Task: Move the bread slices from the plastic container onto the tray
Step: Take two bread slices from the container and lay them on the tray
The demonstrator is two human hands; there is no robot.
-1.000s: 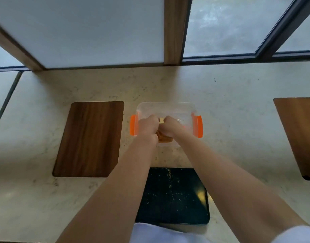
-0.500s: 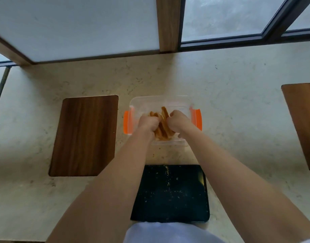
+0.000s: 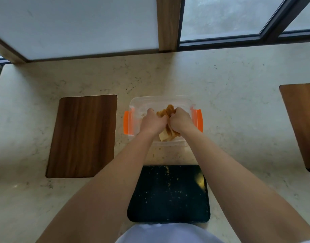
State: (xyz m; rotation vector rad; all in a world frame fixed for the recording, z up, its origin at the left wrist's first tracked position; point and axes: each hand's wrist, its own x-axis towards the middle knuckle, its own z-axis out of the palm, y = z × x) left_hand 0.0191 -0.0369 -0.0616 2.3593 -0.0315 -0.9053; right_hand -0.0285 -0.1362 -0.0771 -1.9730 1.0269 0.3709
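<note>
A clear plastic container (image 3: 138, 104) with orange side clips stands on the marble counter. Both hands are over it, pressed together around a bunch of browned bread slices (image 3: 166, 111). My left hand (image 3: 153, 121) grips the slices from the left and my right hand (image 3: 180, 120) from the right. The slices stand on edge, lifted above the container's near wall, with a pale end showing below my wrists. A black tray (image 3: 168, 199), speckled with crumbs, lies close to me in front of the container with nothing on it.
A dark wooden board (image 3: 82, 135) lies left of the container. Another wooden board (image 3: 301, 123) sits at the right edge. Windows and a wooden post (image 3: 167, 23) line the far side of the counter.
Both hands have closed on the bread slices and raised them from deep in the container to above its rim, nearer to me.
</note>
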